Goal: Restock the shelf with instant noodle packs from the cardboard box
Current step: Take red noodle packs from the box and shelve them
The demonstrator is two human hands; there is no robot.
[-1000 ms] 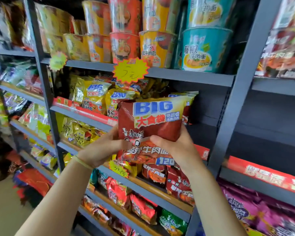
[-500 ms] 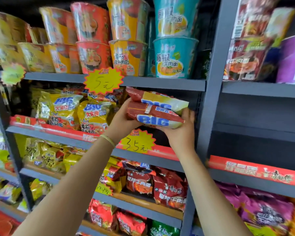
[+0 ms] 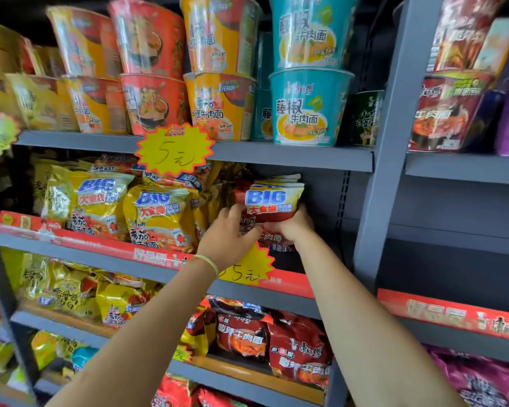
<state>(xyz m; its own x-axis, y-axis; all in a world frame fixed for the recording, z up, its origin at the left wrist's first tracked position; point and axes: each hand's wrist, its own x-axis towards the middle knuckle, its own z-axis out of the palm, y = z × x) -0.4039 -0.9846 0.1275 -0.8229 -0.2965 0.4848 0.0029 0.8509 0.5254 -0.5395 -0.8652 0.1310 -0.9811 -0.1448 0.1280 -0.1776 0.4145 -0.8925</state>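
Nearest, two bare forearms reach up to the shelf. The left hand [image 3: 228, 237], a pale thin bangle [image 3: 208, 263] at its wrist, curls its fingers round the lower left of the red crinkly plastic noodle packs with the blue "BIG" lettering [image 3: 272, 201]; the right hand [image 3: 296, 226] grasps them from below on the right. At least two packs seem stacked together, though the edges behind the front one are too blurred to count.

The packs stand upright in the right end of the grey metal shelf bay [image 3: 276, 295], just beside the yellow glossy noodle packs [image 3: 159, 214] to the left.

The risk, as I judge it: the film is slick and the packs are pillow-soft, so once let go they may slump forward over the red printed price strip [image 3: 147, 254] and catch the yellow star-shaped paper tag [image 3: 247, 271]. Pushing them sideways could also topple the loosely leaning yellow packs.

Above, tapered film-wrapped noodle tubs [image 3: 309, 107] are stacked in twos; a knock to the grey upper shelf [image 3: 291, 158] could unsettle them.
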